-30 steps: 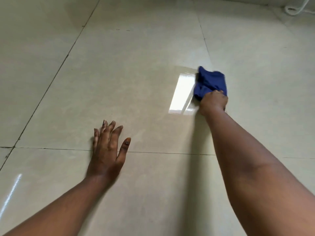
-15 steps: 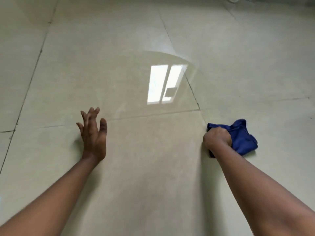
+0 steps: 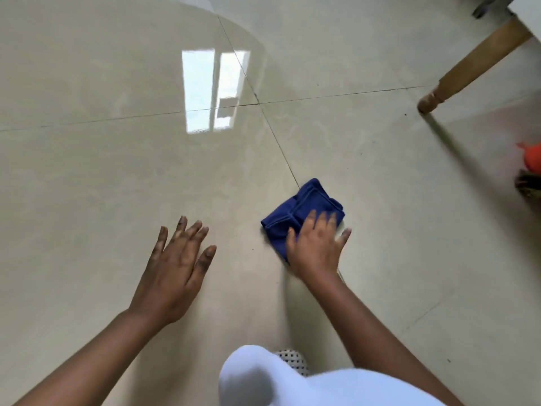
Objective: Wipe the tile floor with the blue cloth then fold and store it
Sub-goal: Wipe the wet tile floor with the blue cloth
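Observation:
The blue cloth [image 3: 295,209] lies bunched and loosely folded on the glossy beige tile floor [image 3: 117,177], right beside a grout line. My right hand [image 3: 314,244] presses down on the cloth's near edge, palm flat and fingers spread, covering part of it. My left hand [image 3: 175,268] rests to the left of the cloth with fingers apart, holding nothing, just above or on the tile.
A wooden furniture leg [image 3: 468,65] slants down at the upper right. An orange object [image 3: 532,159] and a dark bristly thing [image 3: 528,186] sit at the right edge. My knee in white clothing [image 3: 263,379] fills the bottom centre. A window reflection [image 3: 210,89] shines on the floor.
My right hand has dragged the cloth towards me and has gone from a fist to a flat spread palm on it. The view tilted down, and the furniture leg and my knee came into view.

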